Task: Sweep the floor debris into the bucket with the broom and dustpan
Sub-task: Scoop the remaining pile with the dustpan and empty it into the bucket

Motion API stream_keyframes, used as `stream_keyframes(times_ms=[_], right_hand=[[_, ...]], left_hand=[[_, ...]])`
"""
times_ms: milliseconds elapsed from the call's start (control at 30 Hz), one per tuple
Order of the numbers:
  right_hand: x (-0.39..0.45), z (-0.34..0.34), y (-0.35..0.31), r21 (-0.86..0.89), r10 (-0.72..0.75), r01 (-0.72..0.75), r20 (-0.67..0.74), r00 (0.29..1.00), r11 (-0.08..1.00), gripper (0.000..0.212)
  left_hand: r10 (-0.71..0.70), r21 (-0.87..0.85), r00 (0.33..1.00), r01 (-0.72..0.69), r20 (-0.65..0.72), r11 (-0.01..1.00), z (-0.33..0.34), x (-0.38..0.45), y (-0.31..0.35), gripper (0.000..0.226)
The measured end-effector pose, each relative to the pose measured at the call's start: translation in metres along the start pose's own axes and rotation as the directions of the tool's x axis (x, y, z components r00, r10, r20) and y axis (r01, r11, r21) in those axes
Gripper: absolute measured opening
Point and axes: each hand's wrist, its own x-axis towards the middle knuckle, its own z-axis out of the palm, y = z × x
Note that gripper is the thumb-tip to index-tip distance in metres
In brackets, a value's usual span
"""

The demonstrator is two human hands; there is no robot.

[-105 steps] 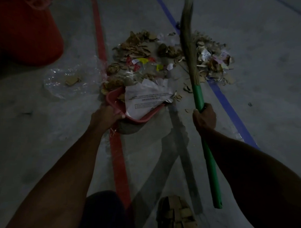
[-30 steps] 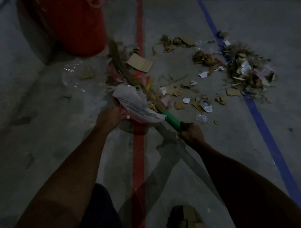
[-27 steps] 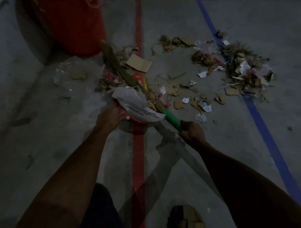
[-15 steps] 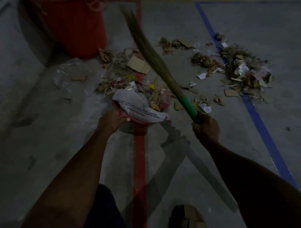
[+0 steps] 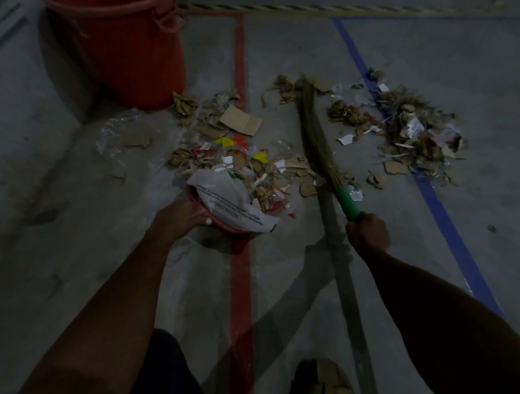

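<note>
My left hand [image 5: 180, 216] grips the rear edge of a red dustpan [image 5: 222, 225] on the floor, with a crumpled printed white plastic sheet [image 5: 227, 198] and scraps in it. My right hand [image 5: 368, 233] grips the green handle of a grass broom [image 5: 315, 134], whose bristles lie on the floor and point away toward the far scraps. Debris of cardboard, dry leaves and paper [image 5: 234, 148] lies just beyond the pan. A second debris pile [image 5: 417, 134] sits at the right by the blue line. The red bucket [image 5: 122, 41] stands at the far left.
A red floor line [image 5: 240, 269] runs under the dustpan and a blue line [image 5: 446, 221] crosses at the right. Clear plastic film [image 5: 122, 133] lies left of the debris. A striped strip [image 5: 318, 7] marks the far edge. My sandalled foot [image 5: 323, 384] is at the bottom.
The broom swung from the left side over the pan to the right; its bristles now rest on the floor between the two piles. The dustpan stayed in place.
</note>
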Motion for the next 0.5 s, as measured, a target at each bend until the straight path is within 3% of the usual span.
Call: stream_keyframes(times_ms=[300,500], right_hand=[[0.009,-0.006,-0.012,0.024,-0.231,0.232,0.228,0.946,0.972,0.004],[0.009,-0.013,-0.013,0.147,-0.213,0.172,0.334,0.918,0.974,0.032]], left_hand=[[-0.031,0.096,1.000,0.031,0.004,0.995,0.002,0.013,0.002,0.071],[-0.027,0.113,0.999,0.030,-0.023,0.993,0.003,0.021,0.005,0.077]])
